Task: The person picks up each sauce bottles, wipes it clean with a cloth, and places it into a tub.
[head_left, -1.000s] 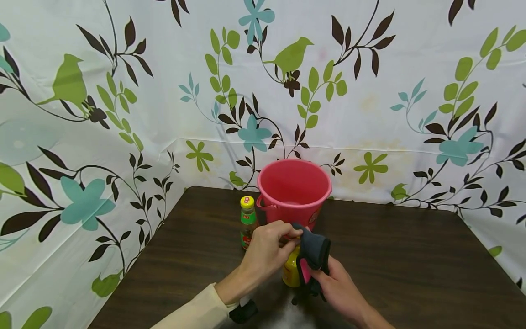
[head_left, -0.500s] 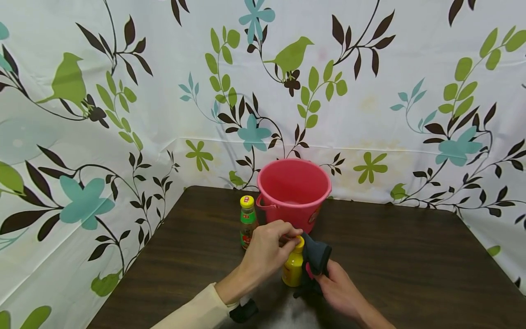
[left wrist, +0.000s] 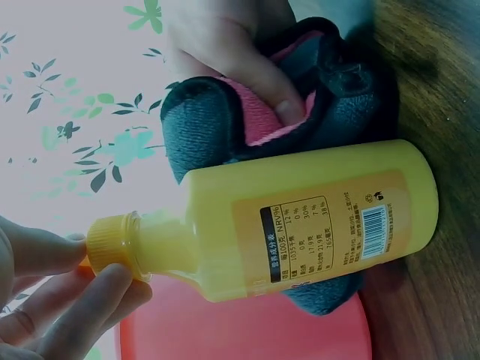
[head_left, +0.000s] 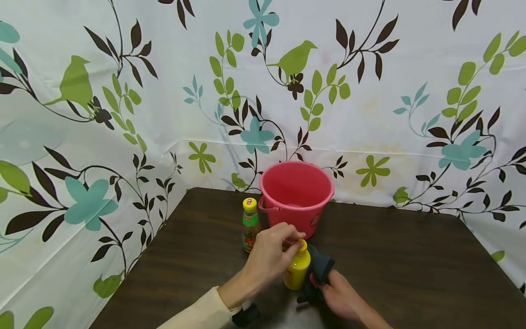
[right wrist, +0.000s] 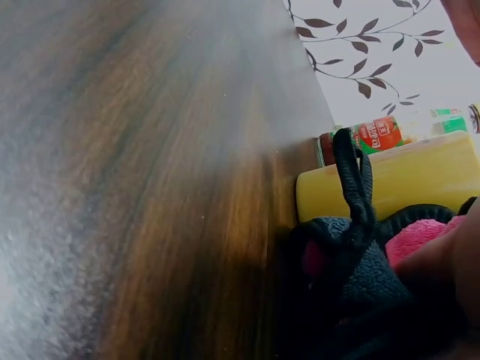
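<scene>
A yellow squeeze bottle [head_left: 297,270] with a yellow cap [left wrist: 112,244] stands on the table, its printed back label facing the left wrist camera. My left hand [head_left: 269,252] pinches the cap between thumb and fingers. In my right hand [head_left: 344,294] is a bunched dark grey and pink cloth [head_left: 320,265], held against the bottle's right side. The left wrist view shows the cloth [left wrist: 202,127] passing behind the bottle, with the right thumb pressed into its pink face. A black-edged loop of cloth hangs in front of the bottle [right wrist: 420,169] in the right wrist view.
Behind the hands stands a pink bucket [head_left: 296,219] with a side handle. Left of it is a glass bottle [head_left: 249,224] with a yellow lid and green label. The dark wood table [head_left: 411,256] meets a patterned curtain [head_left: 370,119] at the back and left.
The cloth has slid down from the bottle's neck along its right side, uncovering the cap and more of the body. My left hand keeps its pinch on the cap. The head view shifted slightly.
</scene>
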Available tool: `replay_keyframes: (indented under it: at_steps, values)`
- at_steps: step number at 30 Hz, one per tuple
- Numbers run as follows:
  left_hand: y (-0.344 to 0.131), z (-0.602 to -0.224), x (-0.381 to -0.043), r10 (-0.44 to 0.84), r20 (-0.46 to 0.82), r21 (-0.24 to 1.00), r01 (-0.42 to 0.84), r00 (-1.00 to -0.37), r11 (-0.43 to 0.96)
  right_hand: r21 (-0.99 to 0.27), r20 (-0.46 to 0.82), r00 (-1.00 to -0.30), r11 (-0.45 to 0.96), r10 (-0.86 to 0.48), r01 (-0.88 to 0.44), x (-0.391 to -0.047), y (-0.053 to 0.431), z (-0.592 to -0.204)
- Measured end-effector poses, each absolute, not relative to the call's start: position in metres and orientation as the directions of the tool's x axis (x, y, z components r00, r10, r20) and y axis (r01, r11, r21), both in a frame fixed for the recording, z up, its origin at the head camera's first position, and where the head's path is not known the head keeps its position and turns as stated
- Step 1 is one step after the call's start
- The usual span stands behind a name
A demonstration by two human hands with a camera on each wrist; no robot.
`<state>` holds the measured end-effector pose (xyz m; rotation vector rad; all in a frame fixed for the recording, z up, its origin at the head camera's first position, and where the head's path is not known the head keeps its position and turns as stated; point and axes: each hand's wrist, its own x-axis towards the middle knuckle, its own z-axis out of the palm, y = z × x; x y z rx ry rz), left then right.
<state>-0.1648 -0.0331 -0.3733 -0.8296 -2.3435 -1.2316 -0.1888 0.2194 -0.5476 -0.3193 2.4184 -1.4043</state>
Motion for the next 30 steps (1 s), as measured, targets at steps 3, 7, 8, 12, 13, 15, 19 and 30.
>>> replay_keyframes:
  at_steps: [3, 7, 8, 12, 13, 15, 19, 30]
  values:
    - [-0.032, -0.374, -0.165, 0.332, 0.575, 0.602, 0.661, -0.748, 0.448, -0.852, -0.155, -0.928, 0.521, -0.340, -0.049, -0.192, 0.222, -0.556]
    - [-0.032, -0.373, -0.166, 0.337, 0.587, 0.582, 0.674, -0.736, 0.455, -0.841, -0.146, -0.938, 0.539, -0.316, -0.050, -0.177, 0.210, -0.526]
    - [-0.032, -0.373, -0.166, 0.338, 0.586, 0.584, 0.673, -0.737, 0.455, -0.847, -0.137, -0.939, 0.529, -0.316, -0.055, -0.172, 0.206, -0.515]
    - [-0.032, -0.372, -0.166, 0.338, 0.584, 0.584, 0.671, -0.738, 0.458, -0.865, -0.150, -0.942, 0.501, -0.301, -0.023, -0.153, 0.190, -0.470]
    - [-0.032, -0.372, -0.166, 0.337, 0.583, 0.584, 0.670, -0.739, 0.458, -0.861, -0.175, -0.940, 0.508, -0.292, 0.002, -0.151, 0.188, -0.464]
    - [-0.032, -0.373, -0.166, 0.337, 0.584, 0.584, 0.671, -0.738, 0.457, -0.858, -0.219, -0.930, 0.512, -0.297, 0.038, -0.158, 0.192, -0.478]
    - [-0.032, -0.372, -0.166, 0.336, 0.588, 0.583, 0.674, -0.736, 0.455, -0.869, -0.235, -0.917, 0.492, -0.322, 0.050, -0.161, 0.191, -0.482]
    - [-0.032, -0.372, -0.166, 0.342, 0.588, 0.576, 0.676, -0.733, 0.459, -0.914, -0.187, -0.955, 0.398, -0.231, 0.083, -0.143, 0.177, -0.442]
